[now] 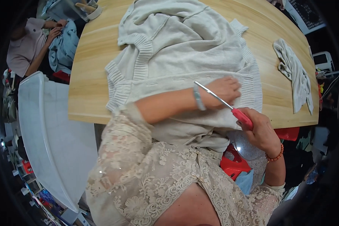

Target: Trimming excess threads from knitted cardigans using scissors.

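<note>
A pale grey knitted sweater (184,49) is spread over the wooden tabletop (90,86), its ribbed cuff and hem lying toward nine o'clock and its lower part hanging off the near edge at six o'clock. The left hand (224,90) is laid flat, palm down, on the sweater near its ribbed edge at three o'clock; the fingers are curled loosely against the cloth, and whether any fabric is pinched beneath them cannot be told. A light band (198,98) is worn on that wrist. The right hand (261,132) is closed around the red handle of a slim tool (229,107), whose thin metal shaft is pointed toward ten o'clock across the left wrist; its tip is seen just above the band. A beaded bracelet (275,156) is worn on the right wrist. A second, smaller grey cloth (293,73) is left crumpled on the tabletop at three o'clock, well apart from the sweater. At nine o'clock a white tray-like surface (45,124) is seen beside the tabletop, and at ten o'clock another person (30,45) is seated with a blue garment (66,47) in hand.
</note>
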The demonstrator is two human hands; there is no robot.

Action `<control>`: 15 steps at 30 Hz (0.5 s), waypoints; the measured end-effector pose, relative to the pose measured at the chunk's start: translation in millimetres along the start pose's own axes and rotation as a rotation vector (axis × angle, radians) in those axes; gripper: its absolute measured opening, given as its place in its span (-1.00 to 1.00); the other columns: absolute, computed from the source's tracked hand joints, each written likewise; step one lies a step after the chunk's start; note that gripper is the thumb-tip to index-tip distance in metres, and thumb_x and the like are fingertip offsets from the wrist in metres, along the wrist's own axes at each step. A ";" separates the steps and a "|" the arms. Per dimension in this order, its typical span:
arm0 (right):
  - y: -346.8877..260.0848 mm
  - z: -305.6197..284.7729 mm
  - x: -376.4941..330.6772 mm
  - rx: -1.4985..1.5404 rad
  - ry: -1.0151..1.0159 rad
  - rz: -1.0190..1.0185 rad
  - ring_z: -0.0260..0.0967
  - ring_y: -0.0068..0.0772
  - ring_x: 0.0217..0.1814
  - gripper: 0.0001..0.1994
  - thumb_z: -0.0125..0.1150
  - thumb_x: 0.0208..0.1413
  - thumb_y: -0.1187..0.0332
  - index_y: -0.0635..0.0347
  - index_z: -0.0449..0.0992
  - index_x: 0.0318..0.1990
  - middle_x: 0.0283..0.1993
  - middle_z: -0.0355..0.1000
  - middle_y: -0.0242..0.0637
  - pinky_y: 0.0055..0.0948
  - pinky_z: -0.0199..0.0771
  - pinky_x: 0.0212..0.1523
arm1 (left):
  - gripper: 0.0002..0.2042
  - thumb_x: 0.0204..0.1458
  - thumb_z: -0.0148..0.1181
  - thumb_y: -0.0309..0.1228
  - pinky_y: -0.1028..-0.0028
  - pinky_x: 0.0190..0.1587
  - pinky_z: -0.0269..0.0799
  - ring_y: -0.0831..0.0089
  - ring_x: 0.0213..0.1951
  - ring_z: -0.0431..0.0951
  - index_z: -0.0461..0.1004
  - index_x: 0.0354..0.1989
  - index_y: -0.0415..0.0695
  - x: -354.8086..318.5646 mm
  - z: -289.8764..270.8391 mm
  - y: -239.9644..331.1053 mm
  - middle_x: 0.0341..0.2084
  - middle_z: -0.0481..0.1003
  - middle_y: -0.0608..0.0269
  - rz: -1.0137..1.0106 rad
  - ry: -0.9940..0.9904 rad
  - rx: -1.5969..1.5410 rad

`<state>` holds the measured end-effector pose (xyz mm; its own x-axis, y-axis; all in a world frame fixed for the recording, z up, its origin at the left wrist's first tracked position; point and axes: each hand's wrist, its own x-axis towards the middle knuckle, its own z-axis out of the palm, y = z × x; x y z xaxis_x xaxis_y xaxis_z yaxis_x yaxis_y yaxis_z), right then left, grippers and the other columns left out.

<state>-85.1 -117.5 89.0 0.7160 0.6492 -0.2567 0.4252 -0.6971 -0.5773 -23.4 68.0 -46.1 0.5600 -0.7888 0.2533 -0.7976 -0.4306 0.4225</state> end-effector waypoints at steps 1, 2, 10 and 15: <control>2.9 -1.1 -5.2 0.036 0.046 0.021 0.44 0.06 -0.18 -0.72 0.14 0.03 0.53 0.20 0.44 -0.05 -0.23 0.47 -0.06 -0.17 0.44 -0.15 | -0.55 0.00 0.25 -0.27 0.07 0.36 0.06 0.03 0.29 0.23 0.40 0.07 -0.18 -28.1 -11.6 0.7 0.18 0.31 -0.09 -0.030 0.046 0.076; 3.3 -2.6 -6.8 0.046 0.046 0.012 0.43 0.08 -0.26 -0.70 0.12 0.07 0.56 0.23 0.43 -0.01 -0.27 0.45 0.00 -0.22 0.43 -0.18 | -0.53 0.02 0.24 -0.28 0.06 0.37 0.03 0.04 0.31 0.22 0.38 0.10 -0.17 -60.3 -25.3 1.1 0.19 0.31 -0.08 -0.059 0.091 0.157; -16.9 7.4 27.1 -0.208 -0.145 -0.097 0.45 0.10 -0.41 -0.76 0.23 0.07 0.30 0.15 0.44 -0.14 -0.52 0.45 -0.07 -0.04 0.38 -0.36 | -0.55 0.21 0.03 -0.45 0.27 0.35 0.13 0.25 0.27 0.33 0.25 0.28 -0.23 -238.2 -57.6 12.6 0.25 0.31 0.07 -0.766 0.603 -0.491; -52.9 21.1 75.6 -0.199 -0.244 -0.304 0.43 0.10 -0.48 -0.73 0.21 0.10 0.24 0.14 0.44 -0.10 -0.59 0.42 -0.05 -0.04 0.37 -0.41 | -0.65 0.32 -0.14 -0.43 0.28 0.28 0.27 0.19 0.14 0.46 0.28 0.20 -0.35 -233.5 -58.9 2.1 0.08 0.43 -0.03 -0.689 0.984 -0.996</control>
<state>-65.1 -25.1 83.8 0.4004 0.8700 -0.2877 0.7115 -0.4930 -0.5007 -142.6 277.1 -53.1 0.9802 0.1898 0.0562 -0.0933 0.1929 0.9768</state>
